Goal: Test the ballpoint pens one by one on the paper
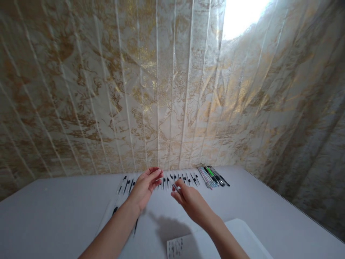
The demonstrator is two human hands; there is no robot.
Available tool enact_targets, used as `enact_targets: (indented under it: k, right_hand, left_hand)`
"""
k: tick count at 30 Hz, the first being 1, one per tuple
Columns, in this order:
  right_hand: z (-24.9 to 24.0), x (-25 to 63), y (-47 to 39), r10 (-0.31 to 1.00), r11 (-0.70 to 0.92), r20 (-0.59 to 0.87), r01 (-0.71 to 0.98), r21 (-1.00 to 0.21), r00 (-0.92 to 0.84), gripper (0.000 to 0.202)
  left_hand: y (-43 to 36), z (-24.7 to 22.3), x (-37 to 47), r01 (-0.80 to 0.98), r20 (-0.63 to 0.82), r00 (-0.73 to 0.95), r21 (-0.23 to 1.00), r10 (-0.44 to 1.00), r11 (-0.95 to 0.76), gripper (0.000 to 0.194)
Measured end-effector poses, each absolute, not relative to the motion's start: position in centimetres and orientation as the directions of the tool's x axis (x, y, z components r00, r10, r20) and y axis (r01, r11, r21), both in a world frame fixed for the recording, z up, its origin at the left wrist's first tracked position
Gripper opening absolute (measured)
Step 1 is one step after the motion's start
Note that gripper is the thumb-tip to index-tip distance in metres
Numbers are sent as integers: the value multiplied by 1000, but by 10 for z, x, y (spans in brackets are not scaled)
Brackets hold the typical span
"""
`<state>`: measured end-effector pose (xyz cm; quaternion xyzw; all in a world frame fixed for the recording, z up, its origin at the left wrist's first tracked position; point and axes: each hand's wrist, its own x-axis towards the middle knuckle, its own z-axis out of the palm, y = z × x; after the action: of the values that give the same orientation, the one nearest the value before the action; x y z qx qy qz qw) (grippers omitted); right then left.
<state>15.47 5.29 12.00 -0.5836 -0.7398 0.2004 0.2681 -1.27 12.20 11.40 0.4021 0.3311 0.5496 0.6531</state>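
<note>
My left hand [145,185] is raised over the white table, its thumb and fingers pinched together. What lies between these fingertips, if anything, is too small to make out. My right hand [190,198] is closed around a thin grey pen [176,189], whose end points up and left toward the left hand. The two hands are a short gap apart. Behind them, a row of clear pen parts with black pieces [188,178] stretches along the table's back; the left hand hides part of it.
Right of the row lies a group of pens [212,177], one of them bright green. A marked paper [174,248] and a white tray-like sheet [242,233] are at the front. A dark thin piece [136,227] lies by the left forearm. Patterned gold curtain [151,90] hangs behind the table.
</note>
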Motion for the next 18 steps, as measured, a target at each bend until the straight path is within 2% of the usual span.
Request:
enact_targets:
  k: [7,18]
  right_hand:
    - [122,146,49,965,255,181,842,-475,-190,9]
    - [120,143,50,966,219,221,888,-405,-137,8]
  left_hand:
    - [116,120,-13,-567,-19,211,812,977,139,11]
    - [118,115,-11,-558,0,233,819,973,134,17]
